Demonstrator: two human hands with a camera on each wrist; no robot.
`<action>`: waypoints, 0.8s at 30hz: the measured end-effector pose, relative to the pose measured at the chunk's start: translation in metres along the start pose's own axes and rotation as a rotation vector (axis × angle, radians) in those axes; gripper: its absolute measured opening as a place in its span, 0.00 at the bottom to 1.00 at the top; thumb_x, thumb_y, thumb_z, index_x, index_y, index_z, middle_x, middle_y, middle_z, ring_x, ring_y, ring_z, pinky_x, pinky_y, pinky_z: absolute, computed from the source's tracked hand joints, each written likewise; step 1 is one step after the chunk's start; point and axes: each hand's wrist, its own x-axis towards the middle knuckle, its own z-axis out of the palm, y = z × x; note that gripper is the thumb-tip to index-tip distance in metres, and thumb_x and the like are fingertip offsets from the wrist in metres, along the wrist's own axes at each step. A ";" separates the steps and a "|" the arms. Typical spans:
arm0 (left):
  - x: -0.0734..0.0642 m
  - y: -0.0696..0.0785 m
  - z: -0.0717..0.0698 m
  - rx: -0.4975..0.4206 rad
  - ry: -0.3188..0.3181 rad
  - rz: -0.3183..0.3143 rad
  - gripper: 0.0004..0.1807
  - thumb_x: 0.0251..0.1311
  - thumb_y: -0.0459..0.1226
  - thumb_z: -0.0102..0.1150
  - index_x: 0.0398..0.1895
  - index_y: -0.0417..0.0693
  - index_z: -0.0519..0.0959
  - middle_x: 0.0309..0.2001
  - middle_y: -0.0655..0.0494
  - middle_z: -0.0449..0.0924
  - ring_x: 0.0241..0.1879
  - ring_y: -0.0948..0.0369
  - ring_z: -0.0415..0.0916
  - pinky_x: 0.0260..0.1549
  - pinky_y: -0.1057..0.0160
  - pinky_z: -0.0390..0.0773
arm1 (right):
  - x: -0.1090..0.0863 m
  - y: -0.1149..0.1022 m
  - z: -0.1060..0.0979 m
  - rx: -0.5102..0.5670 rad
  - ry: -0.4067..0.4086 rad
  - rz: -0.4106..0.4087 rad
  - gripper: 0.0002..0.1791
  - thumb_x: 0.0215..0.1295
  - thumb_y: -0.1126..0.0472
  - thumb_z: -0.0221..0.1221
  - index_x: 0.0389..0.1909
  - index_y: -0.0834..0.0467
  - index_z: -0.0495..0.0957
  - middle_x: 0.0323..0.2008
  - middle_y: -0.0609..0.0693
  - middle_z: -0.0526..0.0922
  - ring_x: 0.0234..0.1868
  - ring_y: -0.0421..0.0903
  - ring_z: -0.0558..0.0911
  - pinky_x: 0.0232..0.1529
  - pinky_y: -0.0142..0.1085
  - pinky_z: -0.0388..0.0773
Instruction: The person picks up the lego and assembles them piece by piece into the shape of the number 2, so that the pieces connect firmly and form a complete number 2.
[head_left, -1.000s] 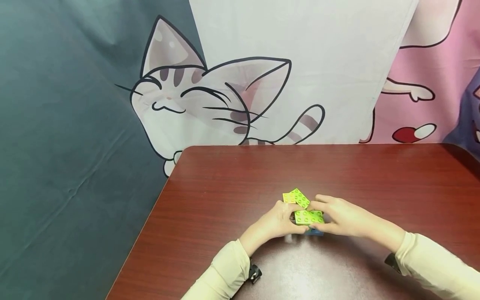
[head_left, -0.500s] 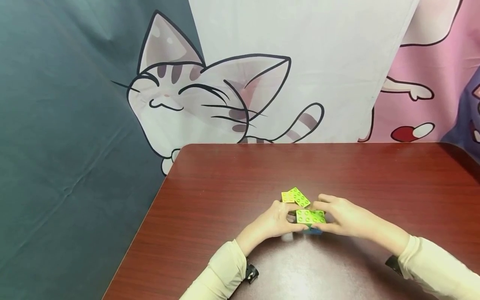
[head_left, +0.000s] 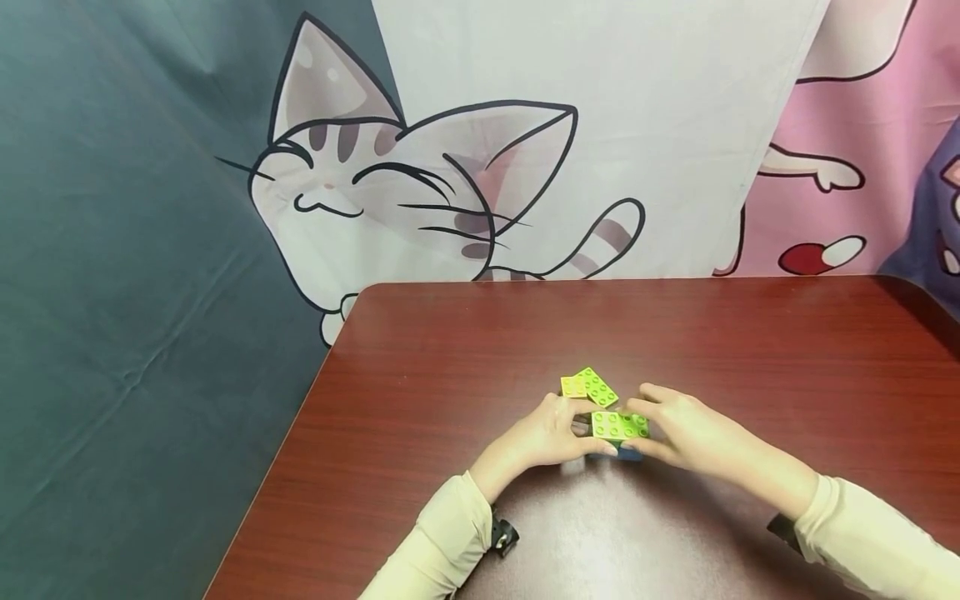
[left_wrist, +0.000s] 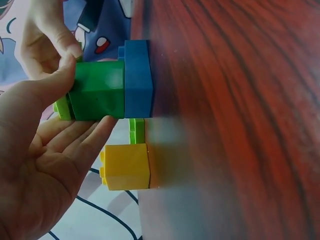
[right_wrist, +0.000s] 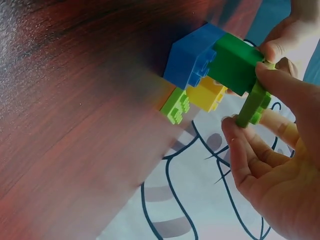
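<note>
A light green flat toy brick tops a small stack, on a dark green brick that sits on a blue brick on the table. My left hand grips the stack from the left, thumb on the near side and fingers on the far side, around the dark green brick and the flat one's edge. From the right, my right hand pinches the flat brick between thumb and fingertips. In the right wrist view the flat brick sticks out past the dark green one, towards the right palm.
Just behind the stack, a yellow brick and another light green flat brick lie close together on the reddish-brown table. Beyond the table's back edge hangs a cloth backdrop with a printed cat.
The head view has tilted slightly, so the scene sits a little higher. Both hands keep their hold around the stack, with only small finger shifts.
</note>
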 end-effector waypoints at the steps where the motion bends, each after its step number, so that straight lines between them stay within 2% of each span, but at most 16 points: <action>1: 0.000 0.000 0.000 -0.015 -0.009 -0.003 0.29 0.49 0.49 0.68 0.55 0.50 0.77 0.47 0.57 0.81 0.40 0.72 0.78 0.36 0.79 0.73 | 0.000 0.000 0.000 0.010 -0.008 0.004 0.18 0.44 0.58 0.71 0.37 0.56 0.79 0.29 0.41 0.68 0.23 0.30 0.62 0.23 0.26 0.67; 4: 0.001 0.000 0.000 -0.012 -0.018 -0.003 0.27 0.50 0.50 0.67 0.54 0.51 0.77 0.47 0.59 0.81 0.40 0.72 0.79 0.35 0.80 0.72 | 0.001 0.002 0.000 0.031 -0.042 0.017 0.17 0.46 0.57 0.71 0.38 0.57 0.79 0.28 0.41 0.69 0.22 0.30 0.62 0.23 0.26 0.67; 7: 0.002 0.001 0.000 0.026 -0.013 -0.006 0.24 0.50 0.49 0.67 0.51 0.53 0.79 0.41 0.63 0.82 0.36 0.73 0.77 0.33 0.80 0.71 | 0.004 0.002 -0.002 0.042 -0.090 0.027 0.17 0.48 0.57 0.70 0.38 0.57 0.79 0.29 0.42 0.70 0.22 0.30 0.62 0.23 0.28 0.68; 11: 0.005 0.010 -0.001 0.122 -0.033 -0.067 0.20 0.50 0.48 0.67 0.46 0.55 0.80 0.31 0.66 0.80 0.30 0.70 0.74 0.26 0.76 0.69 | 0.008 0.001 -0.007 0.034 -0.140 0.048 0.18 0.47 0.56 0.70 0.39 0.58 0.80 0.29 0.42 0.72 0.23 0.32 0.64 0.24 0.29 0.69; 15: 0.010 0.024 -0.006 0.235 -0.056 -0.140 0.14 0.49 0.47 0.66 0.37 0.54 0.79 0.22 0.65 0.78 0.24 0.68 0.72 0.19 0.72 0.68 | 0.013 0.000 -0.012 0.008 -0.157 0.074 0.19 0.45 0.56 0.71 0.39 0.57 0.81 0.27 0.42 0.72 0.22 0.32 0.64 0.23 0.28 0.68; 17: 0.010 0.027 -0.006 0.237 -0.055 -0.169 0.12 0.49 0.46 0.66 0.35 0.54 0.79 0.14 0.66 0.76 0.19 0.69 0.71 0.16 0.71 0.67 | 0.014 -0.001 -0.014 0.005 -0.163 0.088 0.19 0.45 0.55 0.72 0.38 0.57 0.81 0.26 0.42 0.71 0.21 0.31 0.63 0.22 0.28 0.67; 20: 0.007 0.026 -0.004 0.176 -0.046 -0.178 0.11 0.49 0.43 0.66 0.35 0.53 0.79 0.06 0.65 0.70 0.13 0.69 0.68 0.14 0.71 0.66 | 0.012 -0.001 -0.013 0.012 -0.154 0.091 0.18 0.45 0.54 0.71 0.38 0.57 0.81 0.26 0.41 0.71 0.20 0.30 0.64 0.21 0.27 0.68; 24: 0.003 0.021 0.000 0.110 -0.017 -0.179 0.11 0.47 0.41 0.67 0.35 0.53 0.79 0.04 0.65 0.67 0.10 0.69 0.67 0.12 0.71 0.64 | 0.007 0.000 -0.006 0.018 -0.107 0.062 0.18 0.47 0.53 0.70 0.36 0.58 0.81 0.26 0.40 0.71 0.21 0.30 0.65 0.23 0.28 0.69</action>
